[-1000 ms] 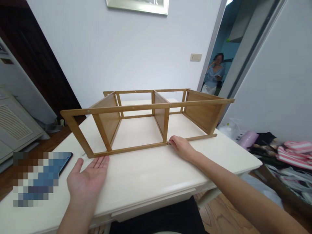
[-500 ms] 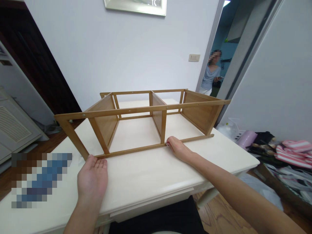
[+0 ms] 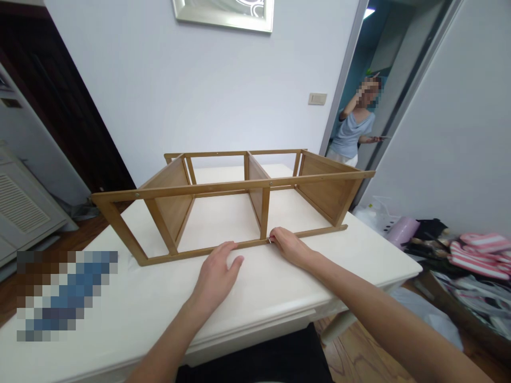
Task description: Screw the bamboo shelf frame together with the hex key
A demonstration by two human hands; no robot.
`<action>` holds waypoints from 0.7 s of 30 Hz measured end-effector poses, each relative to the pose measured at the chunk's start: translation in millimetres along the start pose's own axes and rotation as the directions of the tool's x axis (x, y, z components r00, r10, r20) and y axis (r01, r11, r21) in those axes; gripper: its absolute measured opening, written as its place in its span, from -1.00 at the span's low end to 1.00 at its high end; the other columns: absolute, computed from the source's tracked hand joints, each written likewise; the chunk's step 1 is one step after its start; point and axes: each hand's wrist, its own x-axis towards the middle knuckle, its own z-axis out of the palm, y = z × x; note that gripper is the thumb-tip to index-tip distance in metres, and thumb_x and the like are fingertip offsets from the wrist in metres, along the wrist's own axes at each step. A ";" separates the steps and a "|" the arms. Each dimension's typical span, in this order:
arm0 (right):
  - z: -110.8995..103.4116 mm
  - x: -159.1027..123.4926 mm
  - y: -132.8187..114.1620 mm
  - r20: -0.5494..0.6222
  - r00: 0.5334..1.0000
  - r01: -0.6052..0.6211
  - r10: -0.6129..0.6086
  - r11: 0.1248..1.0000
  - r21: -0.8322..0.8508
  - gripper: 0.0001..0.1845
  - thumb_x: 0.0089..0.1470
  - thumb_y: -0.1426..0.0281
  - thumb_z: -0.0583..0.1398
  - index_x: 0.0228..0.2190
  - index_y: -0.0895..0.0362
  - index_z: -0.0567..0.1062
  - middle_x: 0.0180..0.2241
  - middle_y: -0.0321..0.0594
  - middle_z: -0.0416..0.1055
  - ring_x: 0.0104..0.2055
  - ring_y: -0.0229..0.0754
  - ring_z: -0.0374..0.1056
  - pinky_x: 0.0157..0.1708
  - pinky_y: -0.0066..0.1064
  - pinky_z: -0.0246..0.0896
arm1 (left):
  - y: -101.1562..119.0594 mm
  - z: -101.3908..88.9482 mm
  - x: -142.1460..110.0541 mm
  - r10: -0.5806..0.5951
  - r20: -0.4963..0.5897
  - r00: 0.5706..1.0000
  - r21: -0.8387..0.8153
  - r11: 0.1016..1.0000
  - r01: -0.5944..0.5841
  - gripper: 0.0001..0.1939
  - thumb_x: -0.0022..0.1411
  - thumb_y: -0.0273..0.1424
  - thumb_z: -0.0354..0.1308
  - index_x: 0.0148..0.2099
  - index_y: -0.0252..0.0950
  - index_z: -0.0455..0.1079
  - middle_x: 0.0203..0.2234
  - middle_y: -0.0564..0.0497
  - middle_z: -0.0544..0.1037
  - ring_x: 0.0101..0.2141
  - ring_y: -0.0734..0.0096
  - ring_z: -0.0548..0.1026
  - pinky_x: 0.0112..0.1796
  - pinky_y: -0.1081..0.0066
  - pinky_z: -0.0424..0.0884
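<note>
A brown wooden shelf frame (image 3: 223, 187) lies on its side on the white table (image 3: 319, 276), with its panels standing across it. My right hand (image 3: 289, 247) is closed at the lower front rail, beside the middle upright. Between its fingers shows the thin shiny end of a small metal hex key (image 3: 270, 240); the rest of it is hidden. My left hand (image 3: 219, 267) is open, its thumb spread from the fingers, and its fingertips rest at the same rail, left of the middle upright. Small bolt heads show along the upper front rail.
A blurred-out blue item (image 3: 75, 292) lies at the table's left. On the right are a box of bags and cloths (image 3: 479, 287) and a lilac cylinder (image 3: 401, 231). Another person (image 3: 353, 130) stands in the doorway. A cabinet (image 3: 27, 202) is on the left.
My left hand has moved right along the lower rail, from the frame's left corner to near the middle upright. My right hand stays by that upright. The person in the doorway has raised an arm.
</note>
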 end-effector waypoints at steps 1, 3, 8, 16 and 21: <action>0.2 0.1 0.4 0.005 1.000 0.002 -0.002 1.000 -0.009 -0.88 0.24 0.49 -0.05 -0.29 0.09 0.26 -0.37 -0.22 0.30 -0.34 -0.20 0.21 -0.30 -0.38 0.18 | 2.4 5.1 10.1 0.065 0.065 0.996 0.106 0.992 -0.072 -0.65 0.24 -0.32 0.07 0.04 -0.30 0.40 0.01 -0.14 0.48 0.08 0.17 0.38 0.15 0.18 0.22; 0.3 0.1 0.5 0.007 1.000 0.009 -0.009 0.999 -0.041 -0.88 0.25 0.48 -0.03 -0.30 0.10 0.27 -0.37 -0.22 0.32 -0.35 -0.21 0.22 -0.31 -0.39 0.17 | 5.4 15.3 29.2 0.130 0.167 0.977 0.260 0.950 -0.171 -0.62 0.24 -0.38 0.05 0.08 -0.36 0.37 -0.01 -0.18 0.49 0.06 0.15 0.38 0.11 0.21 0.24; 0.1 0.0 -3.6 -0.023 1.000 0.009 -0.012 0.993 -0.118 -0.85 0.25 0.46 -0.01 -0.31 0.10 0.33 -0.42 -0.23 0.35 -0.38 -0.20 0.25 -0.36 -0.40 0.14 | 8.3 36.1 55.3 0.127 0.283 0.951 0.428 0.870 -0.244 -0.71 0.27 -0.40 -0.01 -0.05 -0.38 0.45 -0.21 -0.25 0.52 -0.09 0.06 0.43 -0.02 0.18 0.27; -3.8 -1.0 -4.8 -0.289 0.957 -0.041 0.034 0.999 -0.017 -0.89 0.20 0.47 0.03 -0.33 0.09 0.34 -0.32 -0.13 0.38 -0.24 -0.11 0.29 -0.21 -0.24 0.23 | 2.1 48.5 54.6 0.188 0.249 0.950 0.376 0.885 -0.274 -0.73 0.32 -0.42 -0.06 -0.20 -0.36 0.46 -0.31 -0.20 0.47 -0.18 0.10 0.38 -0.13 0.19 0.24; -5.6 -1.7 -8.7 -0.316 0.949 -0.046 0.026 0.997 -0.057 -0.89 0.22 0.45 0.03 -0.34 0.09 0.32 -0.32 -0.13 0.37 -0.24 -0.11 0.27 -0.22 -0.25 0.21 | -1.1 50.8 52.7 0.266 0.204 0.942 0.454 0.827 -0.332 -0.71 0.36 -0.43 -0.13 -0.19 -0.38 0.42 -0.30 -0.21 0.46 -0.22 0.10 0.38 -0.18 0.17 0.19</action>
